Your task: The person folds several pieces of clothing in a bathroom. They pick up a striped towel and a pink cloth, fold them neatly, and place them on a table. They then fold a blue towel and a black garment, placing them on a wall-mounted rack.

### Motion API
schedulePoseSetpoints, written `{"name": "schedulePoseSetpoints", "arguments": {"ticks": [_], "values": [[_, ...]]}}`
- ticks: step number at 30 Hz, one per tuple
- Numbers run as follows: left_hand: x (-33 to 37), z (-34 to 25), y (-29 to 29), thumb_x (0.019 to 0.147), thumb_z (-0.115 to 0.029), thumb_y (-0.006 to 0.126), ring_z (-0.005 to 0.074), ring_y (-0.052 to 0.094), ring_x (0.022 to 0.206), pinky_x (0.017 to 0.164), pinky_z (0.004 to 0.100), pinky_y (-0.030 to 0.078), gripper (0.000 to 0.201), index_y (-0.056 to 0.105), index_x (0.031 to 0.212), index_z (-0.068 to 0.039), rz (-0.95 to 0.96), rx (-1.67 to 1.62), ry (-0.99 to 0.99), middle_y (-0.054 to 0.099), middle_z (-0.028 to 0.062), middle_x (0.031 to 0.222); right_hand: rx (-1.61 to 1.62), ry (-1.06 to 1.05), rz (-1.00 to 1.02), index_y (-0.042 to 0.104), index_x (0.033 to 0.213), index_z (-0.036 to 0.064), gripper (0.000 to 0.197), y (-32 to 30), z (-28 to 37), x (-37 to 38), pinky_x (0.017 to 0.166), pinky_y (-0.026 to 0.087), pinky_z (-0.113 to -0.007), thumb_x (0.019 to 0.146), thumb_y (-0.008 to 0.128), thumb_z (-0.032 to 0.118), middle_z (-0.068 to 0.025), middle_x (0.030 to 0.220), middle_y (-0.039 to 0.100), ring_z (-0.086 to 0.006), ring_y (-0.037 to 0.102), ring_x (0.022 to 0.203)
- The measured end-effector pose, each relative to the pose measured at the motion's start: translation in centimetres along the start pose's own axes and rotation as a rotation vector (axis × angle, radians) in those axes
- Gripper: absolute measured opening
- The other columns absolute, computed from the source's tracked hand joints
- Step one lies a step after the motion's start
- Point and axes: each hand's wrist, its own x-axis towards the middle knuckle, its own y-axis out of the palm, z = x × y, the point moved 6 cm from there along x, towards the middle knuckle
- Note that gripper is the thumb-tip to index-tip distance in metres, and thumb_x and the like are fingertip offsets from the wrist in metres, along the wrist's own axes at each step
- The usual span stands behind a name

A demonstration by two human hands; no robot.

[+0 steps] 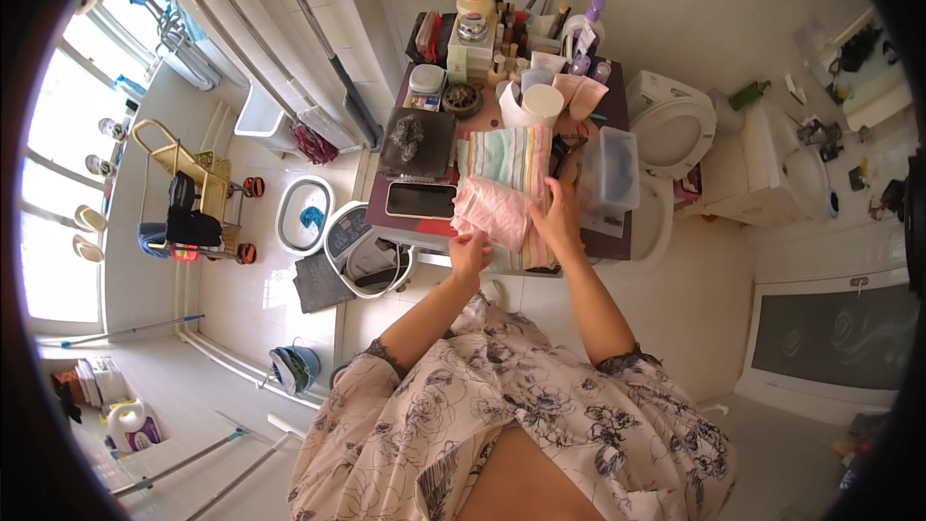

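A folded pink cloth (494, 211) lies on a striped towel (504, 153) at the front of a dark red cabinet top. My left hand (470, 253) is closed at the near left corner of the pink cloth, its fingertips pinching the edge. Along the right side of the cloth rests my right hand (557, 222), fingers stretched out and thumb against the fabric. Part of the towel shows below the pink cloth, between my hands. Just left of the cloth lies a black phone (422, 200).
Behind the towel stand white cups (542, 104), bottles and jars. A clear plastic box (612, 170) sits to the right, a dark box (418, 147) to the left. A toilet (672, 130) is beyond the cabinet's right side; an open white basin (371, 251) stands on the floor at left.
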Motion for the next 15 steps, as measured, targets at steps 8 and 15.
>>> {"name": "schedulePoseSetpoints", "arguments": {"ticks": [8,15], "values": [[4.0,-1.0,-1.8,0.073,-0.022,0.072,0.0071,0.036,0.044,0.035,0.0250,0.023,0.033,0.049,0.094,-0.010,-0.064,-0.192,0.103,0.048,-0.0015,0.069,-0.154,0.172,0.359,0.056,0.086,0.0005,0.030,0.8,0.6,0.6,0.060,0.046,-0.029,0.073,0.069,0.024,-0.0074,0.068,0.061,-0.0172,0.059,0.063],[1.6,-8.1,-0.1,0.079,-0.020,0.066,0.0050,0.048,0.067,0.056,0.0219,0.038,0.020,0.056,0.092,-0.009,0.069,-0.164,0.490,0.054,-0.0037,0.074,0.778,0.392,0.267,0.045,0.082,0.0051,0.018,1.5,-2.0,-2.1,0.055,0.041,-0.020,0.080,0.063,0.009,0.0003,0.071,0.054,-0.0054,0.051,0.064]]}}
